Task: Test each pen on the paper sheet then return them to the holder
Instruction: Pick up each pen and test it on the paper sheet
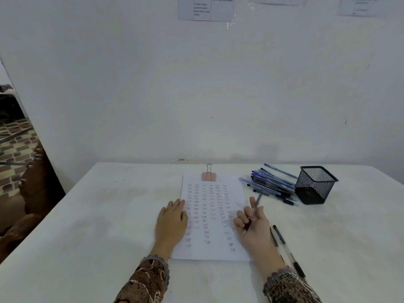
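The left hand (172, 221) lies flat, fingers straight and close together, pressing the left edge of the white paper sheet (215, 251) (rows of handwritten marks cover it); the right hand (254, 224) curls its fingers, pinching a grey-barrelled ballpoint pen (258, 201), tip angled down toward the sheet; beyond those fingers lie a heap of blue pens (271, 184) and, just beside it, a black wire-mesh holder (314, 184).

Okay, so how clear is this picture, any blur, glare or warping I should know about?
Head view: light is soft and even, shadows faint. The wide lens splays the edges of the white table. The grey-barrelled pen over the white handwritten paper sheet is motion-smeared; the printed wall notices are too soft to read, with glare on their plastic.
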